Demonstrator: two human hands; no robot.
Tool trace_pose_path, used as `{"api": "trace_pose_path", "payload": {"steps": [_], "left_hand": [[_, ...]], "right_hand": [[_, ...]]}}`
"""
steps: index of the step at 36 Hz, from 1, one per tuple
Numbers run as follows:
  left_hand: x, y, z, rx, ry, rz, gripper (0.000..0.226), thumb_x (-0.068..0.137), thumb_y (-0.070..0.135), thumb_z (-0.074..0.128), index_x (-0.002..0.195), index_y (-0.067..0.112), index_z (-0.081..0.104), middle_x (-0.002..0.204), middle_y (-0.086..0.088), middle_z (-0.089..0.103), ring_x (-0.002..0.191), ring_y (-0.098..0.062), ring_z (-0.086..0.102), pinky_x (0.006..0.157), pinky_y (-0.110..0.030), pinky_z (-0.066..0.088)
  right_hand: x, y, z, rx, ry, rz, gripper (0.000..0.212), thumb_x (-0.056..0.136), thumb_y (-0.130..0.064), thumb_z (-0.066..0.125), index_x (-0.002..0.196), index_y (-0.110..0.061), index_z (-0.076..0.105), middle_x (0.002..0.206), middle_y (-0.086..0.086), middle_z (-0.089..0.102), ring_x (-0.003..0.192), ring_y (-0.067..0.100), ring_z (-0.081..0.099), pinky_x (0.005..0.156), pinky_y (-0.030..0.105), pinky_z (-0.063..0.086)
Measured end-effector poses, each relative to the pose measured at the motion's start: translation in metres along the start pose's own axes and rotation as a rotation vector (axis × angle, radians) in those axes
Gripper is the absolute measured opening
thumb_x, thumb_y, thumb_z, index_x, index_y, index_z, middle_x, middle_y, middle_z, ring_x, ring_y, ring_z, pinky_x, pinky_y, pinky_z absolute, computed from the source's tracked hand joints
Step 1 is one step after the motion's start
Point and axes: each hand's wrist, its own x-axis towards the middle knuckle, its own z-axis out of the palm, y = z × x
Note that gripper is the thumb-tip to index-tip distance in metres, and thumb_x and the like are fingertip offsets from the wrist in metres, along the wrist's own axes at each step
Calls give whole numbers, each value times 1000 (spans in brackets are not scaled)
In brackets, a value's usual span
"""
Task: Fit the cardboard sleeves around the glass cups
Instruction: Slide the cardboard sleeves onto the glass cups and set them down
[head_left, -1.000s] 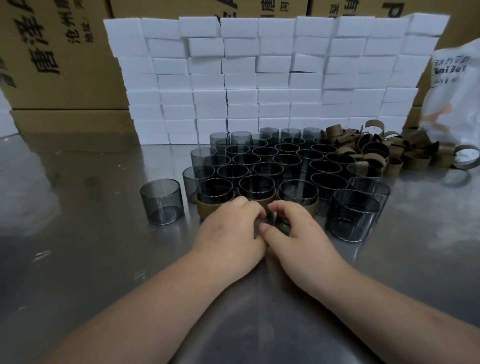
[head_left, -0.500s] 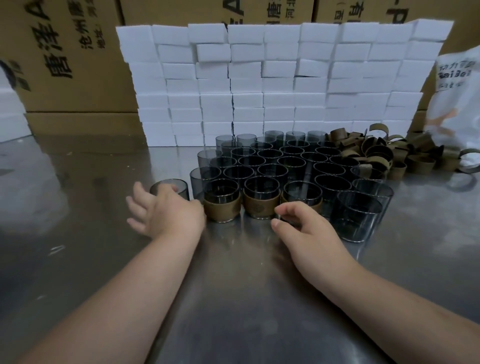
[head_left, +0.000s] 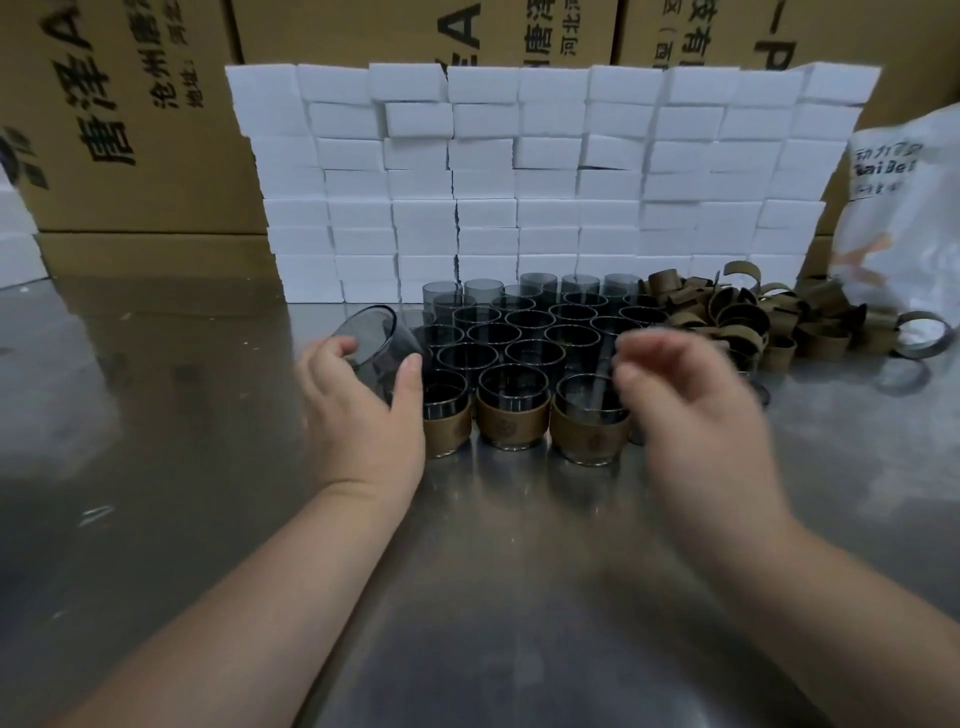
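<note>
L hand (head_left: 363, 415) has lifted the bare smoky-grey glass cup (head_left: 376, 338) off the steel surface (head_left: 519, 571), fingers (head_left: 332, 348) wrapped round it, tilted. R hand (head_left: 691, 405), blurred, loose & empty, now heads toward the brown cardboard sleeves (head_left: 737, 317); sleeving comes next.

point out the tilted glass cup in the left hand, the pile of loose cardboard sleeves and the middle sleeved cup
tilted glass cup (head_left: 382, 343), head view, on its smoky side wall
pile of loose cardboard sleeves (head_left: 743, 318), head view, on a ring mid-heap
middle sleeved cup (head_left: 513, 422), head view, on its cardboard sleeve

Smoky grey cups (head_left: 522, 332), brown sleeves (head_left: 737, 322)
</note>
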Motion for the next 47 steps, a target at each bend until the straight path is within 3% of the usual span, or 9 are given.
{"api": "trace_pose_path", "payload": {"steps": [6,11,15,17,20,27,34,39,47], "left_hand": [[-7,4,1,-43,-41,152,54,81,34,59,119,-1,43,113,-5,37,99,-8,35,87,-24,31],[-11,8,1,-29,-66,244,64,75,47,50,115,-3,45,107,-4,37,91,-9,37,80,-28,34],[-11,8,1,-46,-59,255,67,74,49,43,114,-5,46,107,-2,35,92,-10,37,82,-29,34],[-11,8,1,-48,-58,257,66,75,48,43,113,-6,46,106,-5,38,93,-13,38,83,-31,34],[-11,8,1,-39,-63,278,62,76,45,45,111,-7,46,107,-15,45,92,-16,39,84,-34,36],[-10,7,2,-51,-38,256,63,75,46,44,111,-6,47,106,-8,41,93,-16,39,84,-34,37],[-9,4,2,-79,-36,242,63,75,47,44,112,-3,46,107,-1,35,95,-15,40,86,-35,38],[-11,4,3,-78,-38,249,62,75,46,44,112,-4,46,107,-2,36,95,-17,41,86,-36,38],[-10,4,4,-74,-30,253,62,75,46,45,112,-4,46,107,-2,35,94,-15,40,84,-33,36]], "right_hand": [[65,-9,-42,-70,239,-39,10,73,-28,57,82,-32,58,80,-19,62,73,2,56,65,17,47],[119,29,-87,-560,234,34,29,89,-22,50,117,-24,57,93,-6,55,62,-3,51,53,19,42],[152,63,-120,-896,50,194,42,91,-7,41,128,-22,55,106,13,61,62,25,54,53,28,48],[162,77,-131,-1039,-95,205,43,91,-3,39,129,-16,54,129,16,53,90,33,58,70,35,51],[172,89,-136,-1224,-308,150,42,90,1,44,131,-4,50,138,20,44,125,35,41,105,43,33],[187,100,-127,-1400,-592,107,52,89,12,38,139,-3,38,150,19,27,139,35,23,113,39,15],[196,103,-134,-1426,-512,211,50,98,-5,36,146,-10,24,155,9,17,142,26,16,109,29,14],[193,105,-137,-1566,-553,264,63,92,-7,49,148,-12,19,154,12,19,139,30,24,109,34,21],[184,104,-136,-1815,-508,166,52,93,-22,47,142,-30,33,131,9,52,115,29,51,80,31,44]]}}
